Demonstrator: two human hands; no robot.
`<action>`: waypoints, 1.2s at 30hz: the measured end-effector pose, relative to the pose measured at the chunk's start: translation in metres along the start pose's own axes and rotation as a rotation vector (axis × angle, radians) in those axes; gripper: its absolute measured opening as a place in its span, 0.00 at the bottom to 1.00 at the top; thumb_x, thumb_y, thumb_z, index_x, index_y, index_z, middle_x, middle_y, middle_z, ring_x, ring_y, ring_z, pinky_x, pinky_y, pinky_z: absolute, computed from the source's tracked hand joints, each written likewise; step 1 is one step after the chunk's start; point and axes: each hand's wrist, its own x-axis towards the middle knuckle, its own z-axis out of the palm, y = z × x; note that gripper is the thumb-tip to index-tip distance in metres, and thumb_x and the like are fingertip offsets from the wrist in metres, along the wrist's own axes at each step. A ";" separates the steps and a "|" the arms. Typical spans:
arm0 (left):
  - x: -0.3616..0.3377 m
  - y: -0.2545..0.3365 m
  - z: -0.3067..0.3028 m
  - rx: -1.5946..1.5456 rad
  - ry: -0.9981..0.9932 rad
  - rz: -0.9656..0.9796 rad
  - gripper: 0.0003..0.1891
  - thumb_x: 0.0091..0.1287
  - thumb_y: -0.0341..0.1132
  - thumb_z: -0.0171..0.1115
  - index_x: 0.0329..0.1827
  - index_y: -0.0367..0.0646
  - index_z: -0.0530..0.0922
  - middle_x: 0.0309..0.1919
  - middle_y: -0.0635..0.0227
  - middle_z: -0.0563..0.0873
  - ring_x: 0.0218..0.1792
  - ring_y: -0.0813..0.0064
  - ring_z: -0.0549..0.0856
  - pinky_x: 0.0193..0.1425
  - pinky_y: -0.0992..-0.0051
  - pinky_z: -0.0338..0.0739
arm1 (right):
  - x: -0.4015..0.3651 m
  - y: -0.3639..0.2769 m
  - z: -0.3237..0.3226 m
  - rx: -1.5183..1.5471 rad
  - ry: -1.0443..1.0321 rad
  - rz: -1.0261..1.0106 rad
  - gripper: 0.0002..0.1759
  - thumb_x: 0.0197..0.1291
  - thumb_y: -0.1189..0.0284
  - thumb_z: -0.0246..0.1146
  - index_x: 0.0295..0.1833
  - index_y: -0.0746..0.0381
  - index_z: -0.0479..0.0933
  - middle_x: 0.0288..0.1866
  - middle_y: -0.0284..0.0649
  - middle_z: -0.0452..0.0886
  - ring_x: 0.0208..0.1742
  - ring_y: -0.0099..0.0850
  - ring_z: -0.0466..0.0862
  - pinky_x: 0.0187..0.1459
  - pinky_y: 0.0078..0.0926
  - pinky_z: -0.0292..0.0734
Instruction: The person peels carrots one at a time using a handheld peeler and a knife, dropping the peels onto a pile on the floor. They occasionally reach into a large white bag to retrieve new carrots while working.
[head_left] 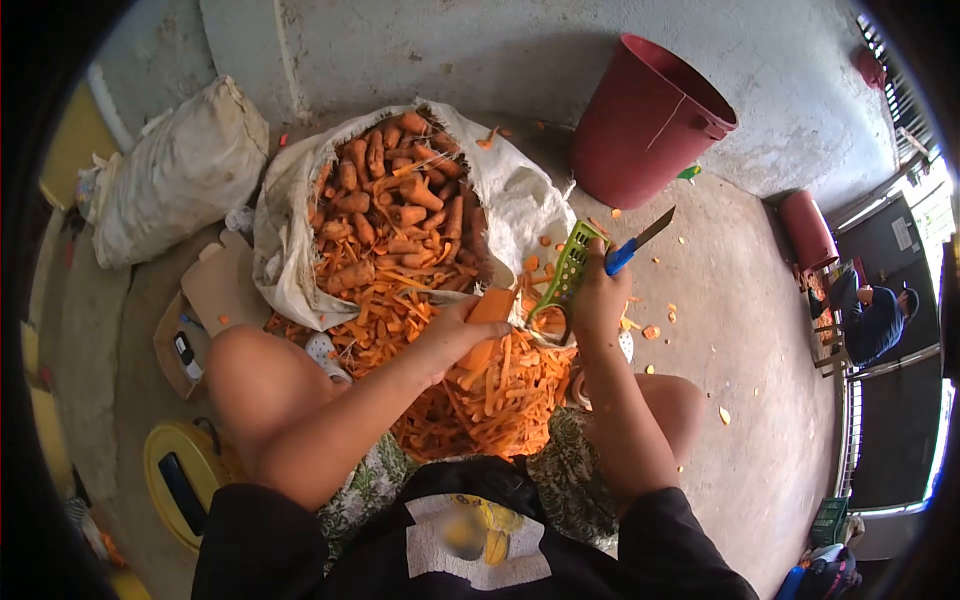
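Note:
My left hand is wrapped round a peeled carrot, above a heap of orange carrot strips. To its right, my right hand is closed round a blue-handled knife, its blade pointing up and to the right. A green grater with holes is also at my right hand, on its left side, close to the carrot's tip. Beyond both hands lies an open white sack full of unpeeled carrots.
A tall red bin stands near the wall. At the left are a full white sack, a cardboard box and a yellow container with a phone on top. Another person sits far right.

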 end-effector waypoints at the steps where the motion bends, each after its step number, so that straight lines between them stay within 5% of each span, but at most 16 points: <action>1: 0.001 -0.001 -0.002 0.023 0.021 0.082 0.25 0.56 0.40 0.64 0.54 0.39 0.69 0.42 0.67 0.78 0.42 0.76 0.79 0.45 0.75 0.73 | 0.005 0.001 -0.005 -0.067 -0.039 0.002 0.16 0.62 0.63 0.53 0.27 0.63 0.66 0.18 0.30 0.67 0.19 0.18 0.67 0.21 0.19 0.62; 6: -0.004 0.009 -0.011 0.327 0.098 0.437 0.25 0.52 0.36 0.68 0.52 0.40 0.70 0.41 0.67 0.78 0.41 0.74 0.78 0.46 0.76 0.72 | 0.002 -0.020 -0.016 -0.298 -0.301 -0.033 0.15 0.61 0.64 0.55 0.34 0.66 0.71 0.21 0.32 0.72 0.22 0.18 0.69 0.25 0.19 0.66; 8: -0.006 0.017 -0.013 0.445 0.109 0.737 0.23 0.52 0.35 0.68 0.50 0.41 0.71 0.39 0.65 0.78 0.41 0.72 0.78 0.45 0.75 0.72 | -0.004 -0.029 -0.018 -0.420 -0.344 -0.102 0.13 0.60 0.65 0.56 0.39 0.66 0.72 0.23 0.35 0.76 0.24 0.22 0.74 0.28 0.22 0.69; 11: -0.015 0.029 -0.014 0.695 0.218 0.843 0.21 0.52 0.33 0.67 0.48 0.41 0.71 0.37 0.63 0.77 0.40 0.69 0.79 0.44 0.74 0.72 | -0.011 -0.032 -0.020 -0.722 -0.710 -0.154 0.09 0.55 0.70 0.58 0.41 0.61 0.72 0.27 0.46 0.78 0.29 0.39 0.80 0.33 0.35 0.72; 14: -0.020 0.036 -0.013 0.658 0.261 0.755 0.22 0.50 0.33 0.68 0.47 0.41 0.71 0.36 0.62 0.78 0.39 0.65 0.79 0.43 0.71 0.73 | -0.016 -0.032 -0.019 -0.870 -0.835 -0.289 0.10 0.53 0.73 0.58 0.42 0.62 0.73 0.26 0.46 0.76 0.27 0.36 0.77 0.33 0.31 0.69; 15: -0.020 0.036 -0.014 0.659 0.262 0.755 0.22 0.50 0.33 0.68 0.47 0.41 0.71 0.36 0.62 0.78 0.39 0.65 0.79 0.43 0.71 0.73 | -0.018 -0.035 -0.018 -0.867 -0.857 -0.267 0.12 0.48 0.75 0.59 0.42 0.62 0.72 0.27 0.50 0.76 0.29 0.45 0.77 0.33 0.35 0.70; 21: -0.020 0.038 -0.014 0.924 0.404 0.917 0.22 0.47 0.35 0.69 0.44 0.41 0.72 0.35 0.61 0.79 0.37 0.60 0.80 0.40 0.70 0.75 | -0.022 -0.024 -0.012 -0.931 -0.844 -0.372 0.11 0.48 0.73 0.60 0.39 0.62 0.71 0.24 0.49 0.76 0.29 0.47 0.77 0.31 0.38 0.69; 36: -0.020 0.035 -0.015 0.924 0.412 0.923 0.21 0.46 0.37 0.69 0.42 0.39 0.74 0.34 0.62 0.80 0.35 0.62 0.81 0.37 0.70 0.76 | -0.022 -0.015 -0.002 -0.900 -0.855 -0.304 0.10 0.48 0.74 0.59 0.37 0.63 0.70 0.24 0.50 0.75 0.29 0.48 0.76 0.31 0.37 0.69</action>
